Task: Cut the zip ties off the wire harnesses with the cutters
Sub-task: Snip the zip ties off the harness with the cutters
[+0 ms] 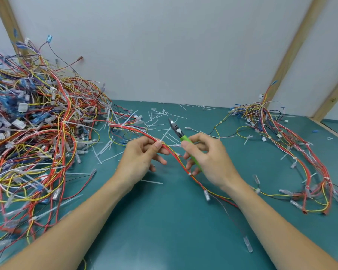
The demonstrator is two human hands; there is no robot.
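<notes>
My left hand [142,154] pinches a red and yellow wire harness [176,156] between thumb and fingers, beside a white zip tie [161,141] at the fingertips. The harness runs down to the right, past another zip tie [189,174]. My right hand [207,156] grips the green-handled cutters [179,133], whose jaws point up and to the left, above the harness and apart from it. The fingers of that hand also touch the harness from behind.
A large tangled pile of harnesses [31,133] fills the left of the green table [164,230]. A smaller bundle [293,145] lies at the right. Cut zip tie pieces [158,115] litter the middle back. A white wall stands behind.
</notes>
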